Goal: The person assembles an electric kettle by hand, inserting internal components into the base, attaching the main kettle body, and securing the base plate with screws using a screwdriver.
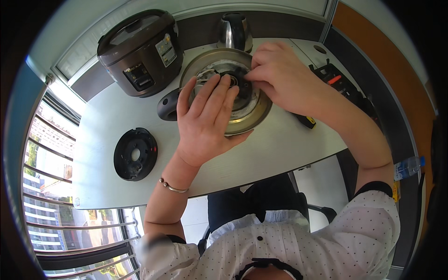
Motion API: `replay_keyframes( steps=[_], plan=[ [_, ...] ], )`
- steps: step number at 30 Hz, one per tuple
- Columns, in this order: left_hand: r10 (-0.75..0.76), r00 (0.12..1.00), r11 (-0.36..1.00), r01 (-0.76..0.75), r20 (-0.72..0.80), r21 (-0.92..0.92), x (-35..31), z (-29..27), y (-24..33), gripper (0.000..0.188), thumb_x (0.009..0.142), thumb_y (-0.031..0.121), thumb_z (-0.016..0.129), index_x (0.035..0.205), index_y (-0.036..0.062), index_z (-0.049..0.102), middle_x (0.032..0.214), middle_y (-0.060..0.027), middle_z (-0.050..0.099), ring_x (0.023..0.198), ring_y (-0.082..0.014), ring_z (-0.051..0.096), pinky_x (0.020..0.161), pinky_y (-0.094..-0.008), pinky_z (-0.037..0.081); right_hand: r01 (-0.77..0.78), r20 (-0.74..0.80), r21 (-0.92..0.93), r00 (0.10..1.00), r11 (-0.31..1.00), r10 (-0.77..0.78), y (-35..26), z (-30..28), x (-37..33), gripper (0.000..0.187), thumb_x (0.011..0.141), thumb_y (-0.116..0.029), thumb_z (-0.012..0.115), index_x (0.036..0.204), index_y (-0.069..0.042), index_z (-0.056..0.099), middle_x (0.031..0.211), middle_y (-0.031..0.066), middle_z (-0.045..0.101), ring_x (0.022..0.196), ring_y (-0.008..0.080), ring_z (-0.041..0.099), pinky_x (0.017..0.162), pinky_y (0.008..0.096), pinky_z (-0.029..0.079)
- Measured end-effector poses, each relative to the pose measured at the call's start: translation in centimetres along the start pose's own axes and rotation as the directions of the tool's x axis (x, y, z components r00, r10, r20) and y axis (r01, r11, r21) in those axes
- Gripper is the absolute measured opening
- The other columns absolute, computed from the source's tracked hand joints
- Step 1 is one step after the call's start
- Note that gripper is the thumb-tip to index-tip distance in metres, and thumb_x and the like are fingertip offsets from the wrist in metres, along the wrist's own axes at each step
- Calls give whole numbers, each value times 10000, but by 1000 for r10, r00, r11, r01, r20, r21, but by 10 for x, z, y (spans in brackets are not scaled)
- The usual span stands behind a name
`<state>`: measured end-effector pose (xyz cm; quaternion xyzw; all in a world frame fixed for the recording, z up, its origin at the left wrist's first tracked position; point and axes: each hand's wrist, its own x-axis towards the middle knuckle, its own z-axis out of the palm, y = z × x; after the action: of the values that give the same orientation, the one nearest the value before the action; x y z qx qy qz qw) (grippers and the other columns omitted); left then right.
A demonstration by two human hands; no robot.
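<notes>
Foremost is a dotted blouse [280, 245]. The spread left hand [205, 121] covers part of a metal vessel [246, 100] at its one o'clock; the right hand [282, 77] bunches its fingertips there, grip unclear. From the vessel: rice cooker [144, 56] at ten, black ring [123, 158] at eight.

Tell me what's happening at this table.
A person has both hands on a metal pot. The left hand lies spread across it, and the right hand has its fingers bunched by the black part in its middle; whether they grip anything small cannot be told. A black ring lies apart on the table; a rice cooker and a kettle stand behind.
</notes>
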<state>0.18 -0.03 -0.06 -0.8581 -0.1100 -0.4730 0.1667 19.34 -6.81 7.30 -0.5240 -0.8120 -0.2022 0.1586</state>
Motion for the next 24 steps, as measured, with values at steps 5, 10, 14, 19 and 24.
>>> replay_keyframes(
  steps=[5, 10, 14, 19, 24],
  plan=[
    [-5, 1000, 1000, 5, -2, 5, 0, -1, 0, 669, 623, 463, 780, 1107, 31, 617, 1193, -116, 614, 1138, -271, 567, 1030, -486, 352, -50, 15, 88, 999, 995, 49, -2, 2, -7, 168, 713, -1, 673, 872, -37, 714, 864, 63, 575, 955, 242, 524, 902, 369, 396],
    [-8, 1000, 1000, 8, 6, 1, 1, -2, -1, 660, 624, 460, 780, 1103, 35, 619, 1196, -111, 614, 1138, -271, 566, 1036, -484, 347, 49, -114, 31, 992, 998, -45, 2, 9, -12, 105, 690, -39, 653, 759, -68, 726, 799, 60, 582, 913, 229, 528, 862, 360, 411],
    [2, 1000, 1000, -2, 14, 10, 1, -2, 2, 659, 623, 456, 782, 1103, 34, 619, 1197, -109, 615, 1137, -273, 567, 1037, -483, 346, 169, -89, -63, 981, 984, -174, 0, 7, -11, 81, 675, -56, 653, 729, -51, 712, 789, 47, 574, 911, 218, 526, 861, 344, 421],
    [2, 1000, 1000, -3, 10, 2, 1, -1, 0, 671, 615, 453, 788, 1109, 32, 617, 1195, -109, 615, 1135, -275, 567, 1036, -483, 346, 129, -88, -32, 987, 991, -131, -1, 8, -14, 81, 670, -50, 648, 729, -42, 702, 777, 45, 565, 908, 215, 526, 846, 344, 430],
    [3, 1000, 1000, -3, 0, 7, 1, 0, 0, 685, 608, 456, 793, 1114, 30, 614, 1195, -114, 614, 1132, -277, 569, 1034, -487, 348, 73, -184, 18, 981, 997, -69, 0, 16, -17, 160, 649, -18, 652, 797, -39, 709, 812, 59, 563, 898, 229, 525, 830, 351, 432]
  ],
)
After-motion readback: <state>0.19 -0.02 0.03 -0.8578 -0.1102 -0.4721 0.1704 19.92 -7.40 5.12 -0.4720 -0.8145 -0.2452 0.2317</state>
